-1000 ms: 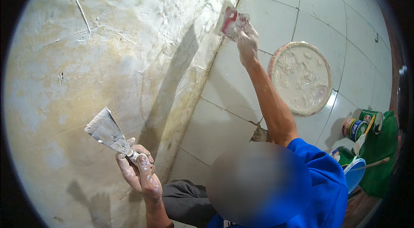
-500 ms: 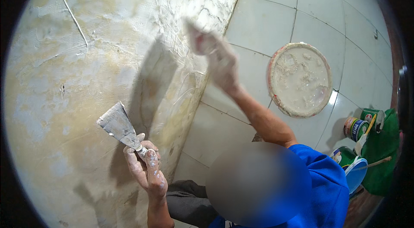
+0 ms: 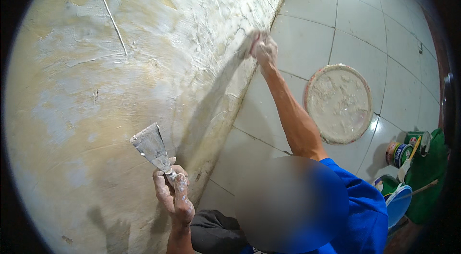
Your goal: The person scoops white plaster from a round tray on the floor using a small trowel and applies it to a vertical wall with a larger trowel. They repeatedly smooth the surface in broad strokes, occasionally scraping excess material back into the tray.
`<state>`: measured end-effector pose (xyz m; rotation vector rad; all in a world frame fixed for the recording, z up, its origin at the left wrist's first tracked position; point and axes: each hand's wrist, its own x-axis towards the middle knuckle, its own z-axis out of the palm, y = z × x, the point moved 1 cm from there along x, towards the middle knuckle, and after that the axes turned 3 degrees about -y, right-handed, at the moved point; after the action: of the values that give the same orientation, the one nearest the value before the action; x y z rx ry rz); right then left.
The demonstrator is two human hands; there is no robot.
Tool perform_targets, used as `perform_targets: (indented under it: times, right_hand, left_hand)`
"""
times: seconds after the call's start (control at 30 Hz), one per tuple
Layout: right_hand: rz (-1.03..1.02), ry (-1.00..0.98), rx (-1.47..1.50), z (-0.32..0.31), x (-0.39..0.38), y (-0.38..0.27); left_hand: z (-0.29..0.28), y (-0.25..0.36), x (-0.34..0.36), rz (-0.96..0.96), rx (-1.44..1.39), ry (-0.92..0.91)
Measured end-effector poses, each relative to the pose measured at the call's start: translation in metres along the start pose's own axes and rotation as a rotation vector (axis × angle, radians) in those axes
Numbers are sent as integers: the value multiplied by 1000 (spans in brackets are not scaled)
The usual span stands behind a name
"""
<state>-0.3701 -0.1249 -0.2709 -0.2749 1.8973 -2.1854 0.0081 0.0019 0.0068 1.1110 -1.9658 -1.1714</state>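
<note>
Putty knife (image 3: 152,146) sits in your left hand (image 3: 175,198), its handle held between your thumb and your loosely curled fingers. The wide metal blade, smeared with pale paste along its edge, points up and a little left of that hand, in front of the wall (image 3: 57,90). Your right hand (image 3: 267,53) is well ahead and to the right of your left, closed around a flat tool (image 3: 256,45) with a red part. That tool is blurred and lies at the wall's lower edge, beside the tiled floor (image 3: 307,37); you cannot tell whether it touches the surface. Ahead of your left hand, the wall carries white, ridged paste over yellowish patches, with one thin raised streak (image 3: 113,23). Right of your right forearm, a round tub (image 3: 307,102) full of lumpy, wet white paste (image 3: 338,105) stands on the floor. Farther right of both hands are a striped can (image 3: 398,155), a brush (image 3: 407,163) with a yellow handle, a blue lid-like piece (image 3: 399,207) and green cloth (image 3: 422,201).
</note>
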Motion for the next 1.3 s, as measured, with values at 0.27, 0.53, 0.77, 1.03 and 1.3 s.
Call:
perform_targets:
  times: [0.27,0.53,0.77,1.03,1.3]
  right_hand:
    - [-670,-159,-33,5,-82,-182]
    - [-224,-171,586,-24,74,-132]
    - [-453,24,180,-9,72,-134]
    - [-924,-240,-46,19,-58,-73]
    - [-152,-64,-76,-60,79,-67]
  left_hand:
    - [2,4,0,-73,14,7]
    - [-1,11,-5,-74,22,34]
    - [-19,-6,-7,-33,7,45]
    - [-12,-1,-3,-82,-9,28]
    - [-1,-4,4,-21,-8,-40]
